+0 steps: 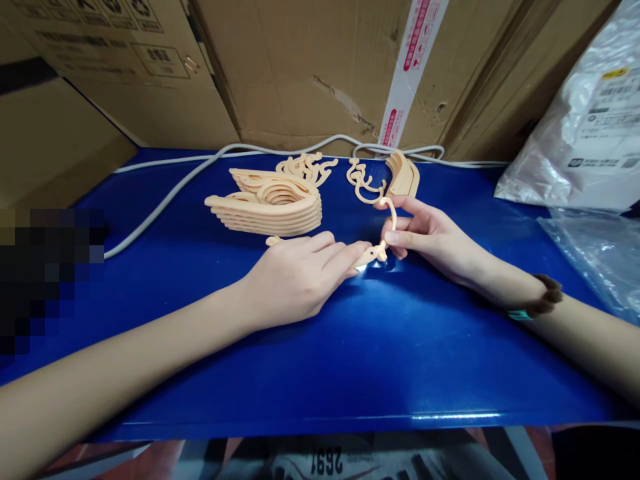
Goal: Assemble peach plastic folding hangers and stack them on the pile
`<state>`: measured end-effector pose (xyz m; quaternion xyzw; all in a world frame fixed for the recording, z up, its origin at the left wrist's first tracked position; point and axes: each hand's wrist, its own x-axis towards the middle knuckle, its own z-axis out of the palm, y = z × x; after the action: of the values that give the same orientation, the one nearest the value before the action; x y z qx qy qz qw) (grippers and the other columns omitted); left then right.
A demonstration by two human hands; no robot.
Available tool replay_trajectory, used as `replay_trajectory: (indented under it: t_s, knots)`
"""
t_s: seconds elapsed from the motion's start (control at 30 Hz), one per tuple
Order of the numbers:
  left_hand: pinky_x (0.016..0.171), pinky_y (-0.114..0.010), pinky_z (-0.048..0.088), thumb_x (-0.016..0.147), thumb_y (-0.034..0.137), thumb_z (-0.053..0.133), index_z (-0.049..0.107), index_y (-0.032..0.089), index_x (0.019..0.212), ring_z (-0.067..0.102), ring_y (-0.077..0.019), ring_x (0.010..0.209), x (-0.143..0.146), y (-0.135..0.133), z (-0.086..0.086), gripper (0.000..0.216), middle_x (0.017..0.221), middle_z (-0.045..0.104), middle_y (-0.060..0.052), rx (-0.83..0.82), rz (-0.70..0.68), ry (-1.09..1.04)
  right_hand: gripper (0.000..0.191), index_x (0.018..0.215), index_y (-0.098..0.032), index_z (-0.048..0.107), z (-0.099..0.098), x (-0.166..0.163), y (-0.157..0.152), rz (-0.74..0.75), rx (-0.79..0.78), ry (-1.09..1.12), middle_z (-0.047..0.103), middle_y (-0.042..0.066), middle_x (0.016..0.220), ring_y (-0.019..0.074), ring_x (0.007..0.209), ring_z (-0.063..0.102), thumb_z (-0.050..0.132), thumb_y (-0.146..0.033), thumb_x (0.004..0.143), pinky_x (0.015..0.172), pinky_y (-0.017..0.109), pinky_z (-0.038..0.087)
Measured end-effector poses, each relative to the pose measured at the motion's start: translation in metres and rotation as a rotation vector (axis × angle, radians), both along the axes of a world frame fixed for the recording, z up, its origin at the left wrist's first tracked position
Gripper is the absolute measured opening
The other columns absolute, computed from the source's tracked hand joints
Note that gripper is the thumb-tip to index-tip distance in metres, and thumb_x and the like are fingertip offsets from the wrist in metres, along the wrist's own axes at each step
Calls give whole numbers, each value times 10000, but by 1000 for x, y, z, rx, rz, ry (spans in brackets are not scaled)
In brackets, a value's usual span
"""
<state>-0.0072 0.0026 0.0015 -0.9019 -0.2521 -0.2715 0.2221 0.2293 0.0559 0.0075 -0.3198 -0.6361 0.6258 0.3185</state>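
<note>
My left hand [299,273] lies palm down on the blue table [310,373], its fingers curled over a peach plastic hanger body whose ends [371,255] stick out on both sides. My right hand [426,235] pinches a curved peach hook [391,212] upright, its lower end touching the hanger body's tip. Behind my left hand sits a stack of peach hangers [273,203] with their hooks fitted. Behind my right hand lie several loose hooks [361,181] and a small pile of hanger bodies [403,175].
Cardboard boxes [310,67] wall off the back of the table, one with a pink-printed tape strip. A white cable [165,200] runs along the back and off to the left. Clear plastic bags [585,127] are piled at the right.
</note>
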Motion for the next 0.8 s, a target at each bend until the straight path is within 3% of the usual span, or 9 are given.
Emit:
replay_trajectory:
  t_s: [0.8]
  knots:
    - [615,-329,432,1001,173,458,634,71,1157,591,-207,725,-1,3,-4,256,776,657,-45,-31,106,168,519,1273,-199,484,0,-1,-3,-78,126,-80,591,-54,752,97,570,540,738,-285,829,546,262,463]
